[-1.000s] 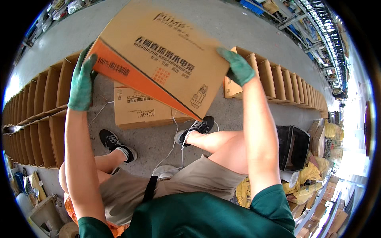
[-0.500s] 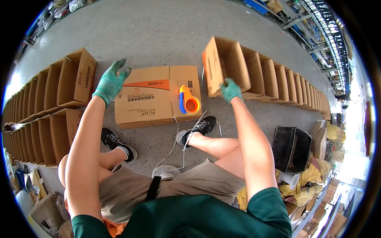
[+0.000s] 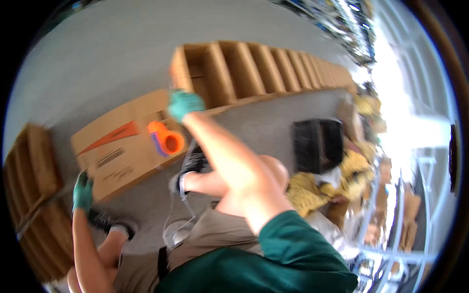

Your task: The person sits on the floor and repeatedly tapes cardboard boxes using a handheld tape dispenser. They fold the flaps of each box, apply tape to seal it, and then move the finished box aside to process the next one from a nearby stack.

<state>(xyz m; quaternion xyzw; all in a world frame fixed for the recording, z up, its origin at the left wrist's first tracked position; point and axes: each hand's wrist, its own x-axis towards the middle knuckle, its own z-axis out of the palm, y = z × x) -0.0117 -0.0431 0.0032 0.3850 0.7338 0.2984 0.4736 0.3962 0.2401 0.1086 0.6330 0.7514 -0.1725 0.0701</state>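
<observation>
Print on the flat carton (image 3: 134,152) consists of an orange wedge (image 3: 115,135) and dark lettering (image 3: 110,157), the latter too blurred to read. The carton lies on the floor (image 3: 256,129) before the person's shoes, with an orange tape dispenser (image 3: 159,131), blue along one side, resting on its right part. Right hand (image 3: 185,104), green-gloved, is at the near lower corner of the leading open box (image 3: 181,73); whether the fingers are clamped on it cannot be told. That box shows an orange panel with no legible marking and heads a row of upright open boxes (image 3: 266,68). Left hand (image 3: 83,192), likewise gloved, has fingers apart, holding nothing visible, just beside the carton's near left corner. Black bin (image 3: 317,146) and yellow sacks (image 3: 310,193) stand to the right.
</observation>
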